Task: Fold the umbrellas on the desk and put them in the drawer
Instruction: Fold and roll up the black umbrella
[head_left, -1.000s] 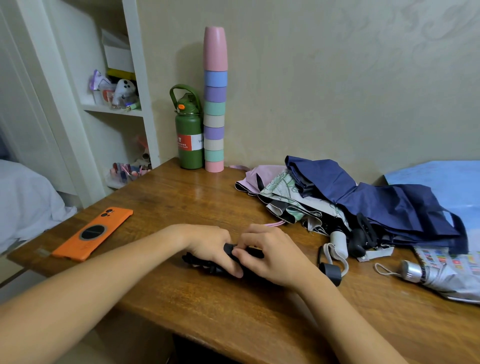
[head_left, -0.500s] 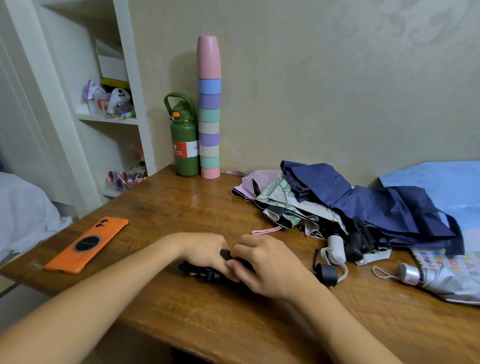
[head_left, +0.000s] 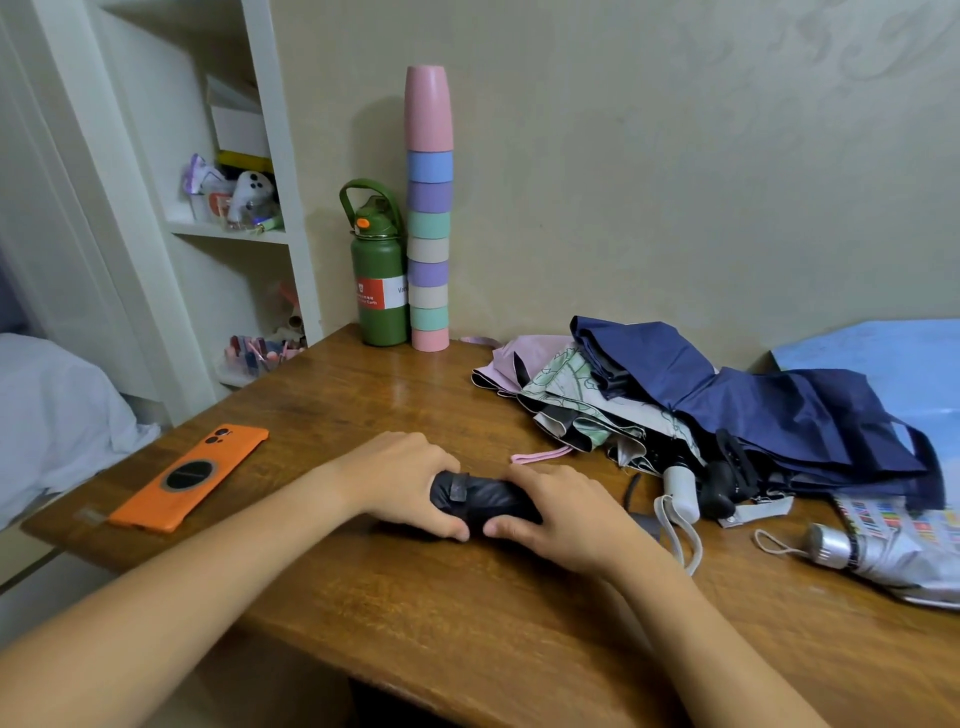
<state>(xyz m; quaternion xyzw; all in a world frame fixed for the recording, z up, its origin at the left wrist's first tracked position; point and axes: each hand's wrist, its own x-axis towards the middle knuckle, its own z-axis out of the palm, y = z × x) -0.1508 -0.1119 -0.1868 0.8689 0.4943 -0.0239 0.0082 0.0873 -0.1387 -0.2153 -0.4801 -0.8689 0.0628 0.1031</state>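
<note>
Gripping black umbrella (head_left: 480, 498): left hand (head_left: 402, 480), right hand (head_left: 563, 512).

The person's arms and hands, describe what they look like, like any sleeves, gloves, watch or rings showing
Both forearms are bare up to the frame edge, with no sleeves in view. The left hand and the right hand wear no gloves, and no watch, bracelet or rings show on the visible wrists or fingers.
</note>
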